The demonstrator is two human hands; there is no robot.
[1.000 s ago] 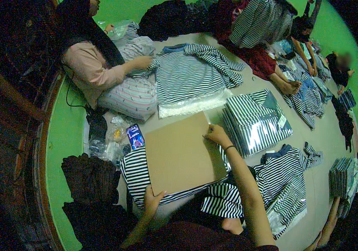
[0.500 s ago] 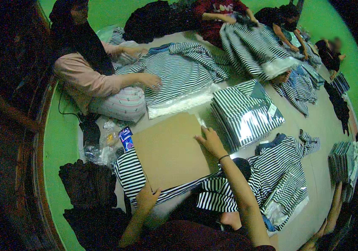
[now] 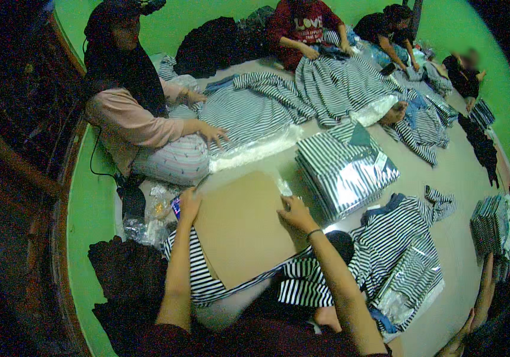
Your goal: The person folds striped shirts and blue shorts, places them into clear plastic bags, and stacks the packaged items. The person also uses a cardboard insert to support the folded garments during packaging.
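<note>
A plain brown cardboard sheet (image 3: 246, 229) lies in front of me on top of a black-and-white striped shirt (image 3: 201, 273). Beyond the sheet's left and near edges the striped cloth shows. My left hand (image 3: 189, 205) is at the sheet's far left corner, its fingers closed at the edge and partly hidden. At the sheet's right edge, my right hand (image 3: 296, 215) has its fingers curled over the border, touching the cardboard. A small blue packet (image 3: 175, 207) sits beside my left hand, mostly covered by it.
Right of the sheet stands a stack of folded, plastic-wrapped striped shirts (image 3: 350, 172). Nearer lies a loose striped shirt (image 3: 395, 232) with a clear bag (image 3: 406, 279) on it. A person (image 3: 136, 119) sits close at the left beside a spread shirt (image 3: 249, 113). Dark cloth (image 3: 124, 271) is piled at left.
My left hand has moved from the sheet's near left corner up to its far left corner. My right hand's fingers have curled in at the right edge. The view has shifted slightly.
</note>
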